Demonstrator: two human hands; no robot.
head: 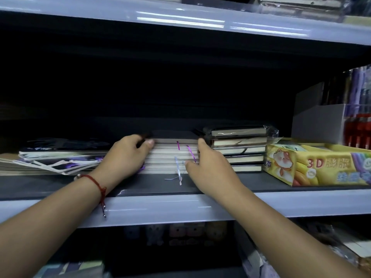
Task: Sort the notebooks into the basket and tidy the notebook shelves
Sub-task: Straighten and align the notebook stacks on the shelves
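A stack of several dark-covered notebooks (170,155) with purple and pale ribbon markers lies on the middle shelf (152,207). My left hand (124,157) grips the stack's left end, thumb on top and fingers curled around the side. My right hand (206,165) grips the right end, thumb up against the top corner and a finger pressed on the page edges. A second stack of wrapped dark notebooks (239,149) stands directly right of it. No basket is in view.
Thin purple-and-white booklets (60,157) lie loosely piled at the left. A yellow 3D sticker box (317,165) sits at the right, with a grey display box of pens (329,123) behind it. An upper shelf (180,21) overhangs. Plush toys sit on the shelf below.
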